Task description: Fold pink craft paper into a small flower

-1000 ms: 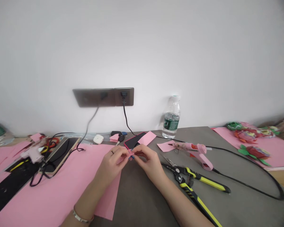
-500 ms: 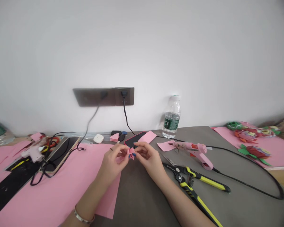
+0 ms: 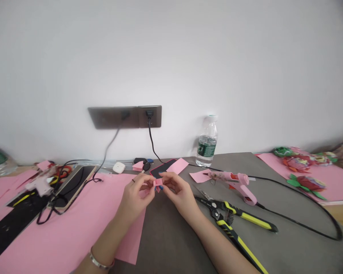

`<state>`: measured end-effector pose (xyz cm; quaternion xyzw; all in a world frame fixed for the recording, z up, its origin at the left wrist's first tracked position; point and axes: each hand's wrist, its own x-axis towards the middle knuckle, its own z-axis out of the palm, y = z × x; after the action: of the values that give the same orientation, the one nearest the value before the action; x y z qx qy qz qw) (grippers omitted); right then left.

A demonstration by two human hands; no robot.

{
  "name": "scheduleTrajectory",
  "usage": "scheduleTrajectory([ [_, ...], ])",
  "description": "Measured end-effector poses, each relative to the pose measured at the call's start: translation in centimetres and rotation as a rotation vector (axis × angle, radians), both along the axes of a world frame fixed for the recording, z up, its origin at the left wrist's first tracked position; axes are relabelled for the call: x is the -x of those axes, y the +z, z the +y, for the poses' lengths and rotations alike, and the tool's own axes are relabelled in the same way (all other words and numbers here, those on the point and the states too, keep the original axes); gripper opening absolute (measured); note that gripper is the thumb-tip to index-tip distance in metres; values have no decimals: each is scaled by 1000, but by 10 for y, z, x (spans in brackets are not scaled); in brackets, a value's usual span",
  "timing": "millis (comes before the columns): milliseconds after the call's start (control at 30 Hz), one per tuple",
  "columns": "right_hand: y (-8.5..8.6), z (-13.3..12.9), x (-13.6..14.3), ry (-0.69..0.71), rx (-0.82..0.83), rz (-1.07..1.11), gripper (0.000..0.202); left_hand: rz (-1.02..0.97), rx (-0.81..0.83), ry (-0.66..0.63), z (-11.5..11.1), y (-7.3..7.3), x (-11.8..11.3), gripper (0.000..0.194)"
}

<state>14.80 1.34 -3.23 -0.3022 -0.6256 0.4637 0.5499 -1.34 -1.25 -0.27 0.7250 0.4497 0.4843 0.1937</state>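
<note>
A small folded piece of pink paper (image 3: 158, 183) is pinched between the fingertips of both hands, above the grey table. My left hand (image 3: 138, 191) grips its left side with thumb and forefinger. At the right side, my right hand (image 3: 178, 191) has its thumb and fingertips closed on the same paper. Part of the paper is hidden behind the fingers. Just beyond the hands lie a dark phone with a pink edge (image 3: 160, 169) and a loose pink paper strip (image 3: 177, 166). Under my left forearm spreads a large pink sheet (image 3: 82, 224).
Yellow-black pliers (image 3: 231, 213) and a pink glue gun (image 3: 236, 180) with its looping cord lie to the right. A water bottle (image 3: 207, 142) stands by the wall. Paper flowers (image 3: 308, 182) lie far right. Another glue gun (image 3: 40, 185) and cables crowd the left.
The folded paper between my fingertips has turned slightly, and a flatter face of it shows now. Both hands have barely shifted. Everything else stays in place.
</note>
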Motion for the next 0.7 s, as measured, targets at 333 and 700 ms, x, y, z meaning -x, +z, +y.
scheduleTrajectory([
  [333,3,-2,-2,-60,-54,-87,14,44,-7,-20,1,-2,2,13],
  [700,7,-2,-4,-80,-144,-85,6,45,-64,-14,0,-2,2,11],
])
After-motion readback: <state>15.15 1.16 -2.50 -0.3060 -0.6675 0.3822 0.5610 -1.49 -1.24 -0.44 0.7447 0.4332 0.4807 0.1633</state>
